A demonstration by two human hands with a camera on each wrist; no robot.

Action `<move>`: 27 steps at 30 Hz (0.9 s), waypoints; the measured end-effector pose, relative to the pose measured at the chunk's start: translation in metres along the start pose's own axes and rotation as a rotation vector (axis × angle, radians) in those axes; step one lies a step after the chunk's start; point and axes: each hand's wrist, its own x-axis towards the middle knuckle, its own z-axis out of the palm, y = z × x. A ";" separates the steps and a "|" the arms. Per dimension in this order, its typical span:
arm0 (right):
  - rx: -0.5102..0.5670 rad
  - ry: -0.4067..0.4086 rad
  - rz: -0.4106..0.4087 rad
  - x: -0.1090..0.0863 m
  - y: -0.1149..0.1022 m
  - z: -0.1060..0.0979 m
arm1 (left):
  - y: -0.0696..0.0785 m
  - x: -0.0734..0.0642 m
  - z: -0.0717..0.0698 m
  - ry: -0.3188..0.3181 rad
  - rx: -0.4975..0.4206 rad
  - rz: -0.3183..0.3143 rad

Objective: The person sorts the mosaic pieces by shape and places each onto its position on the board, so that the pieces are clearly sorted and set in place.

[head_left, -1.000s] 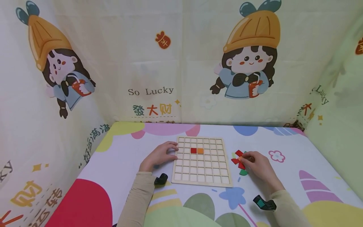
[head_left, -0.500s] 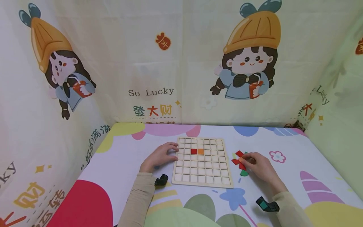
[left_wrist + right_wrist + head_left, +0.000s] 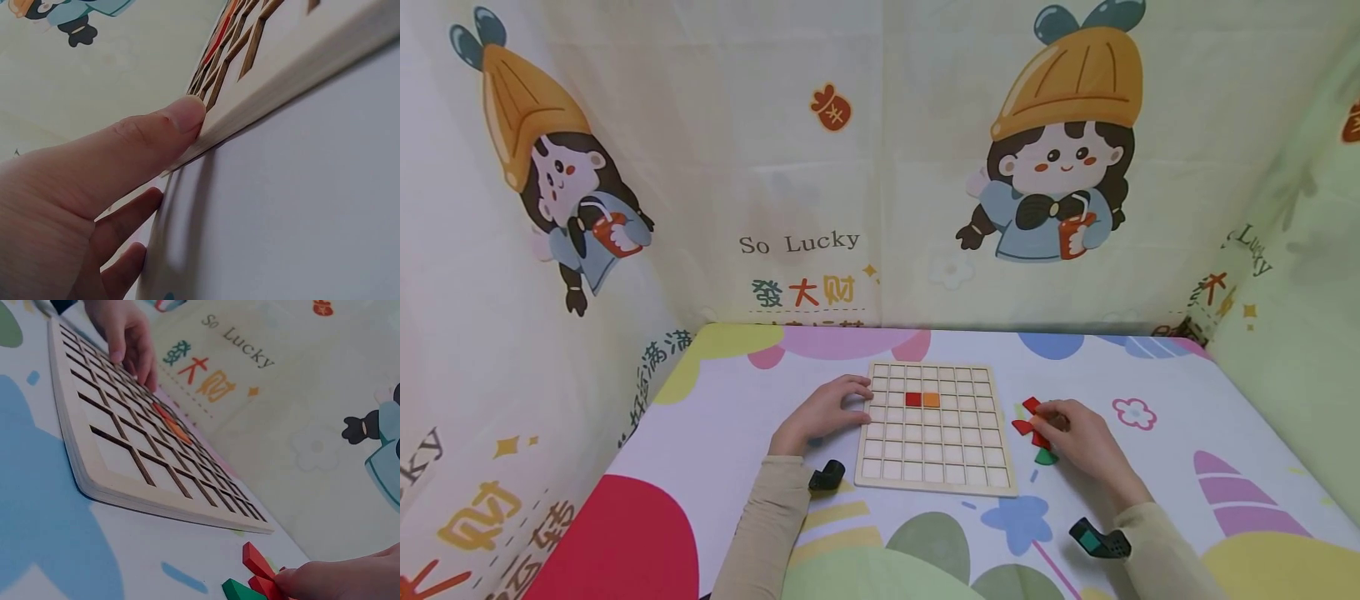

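My left hand (image 3: 827, 408) rests at the left edge of a wooden grid board (image 3: 930, 454). In the left wrist view its thumb (image 3: 184, 115) touches the rim, and other fingers reach past the corner. A red square tile (image 3: 913, 399) and an orange square tile (image 3: 931, 400) lie side by side in the grid. Right of the board, my right hand (image 3: 1086, 437) reaches into a small pile of red pieces (image 3: 1022, 427), with a green piece (image 3: 1045, 457) at the near side. Its fingertips touch the pile by an orange piece (image 3: 1034, 420); whether they pinch anything is hidden.
The table is covered with a white cloth (image 3: 730, 425) printed with colourful shapes. Printed curtains (image 3: 910, 183) hang behind it and at both sides. A black wrist device (image 3: 1100, 539) sits at my right wrist, another black device (image 3: 827, 476) at my left.
The right hand shifts slightly over the pile, and a green bit seen behind its fingers is now covered. My left hand and the board stay in place; the view tilts a little.
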 end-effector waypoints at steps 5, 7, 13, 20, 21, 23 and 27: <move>-0.008 0.001 0.016 0.001 0.000 -0.001 | -0.002 0.000 0.001 -0.001 0.008 0.004; -0.006 0.001 0.013 0.001 0.000 -0.001 | -0.002 0.000 0.001 0.002 0.004 0.007; 0.004 -0.002 0.000 0.000 0.001 -0.003 | -0.001 -0.001 0.000 0.002 -0.007 0.006; -0.018 -0.023 0.021 -0.003 0.009 -0.014 | 0.001 -0.001 0.001 -0.001 0.005 -0.005; -0.021 -0.025 0.021 -0.003 0.011 -0.015 | 0.001 -0.001 0.001 0.001 0.005 -0.003; -0.024 -0.027 0.020 -0.005 0.013 -0.017 | 0.002 -0.001 0.001 0.002 0.005 -0.005; -0.032 -0.018 0.012 -0.006 0.016 -0.017 | 0.003 -0.001 0.000 0.005 0.001 -0.003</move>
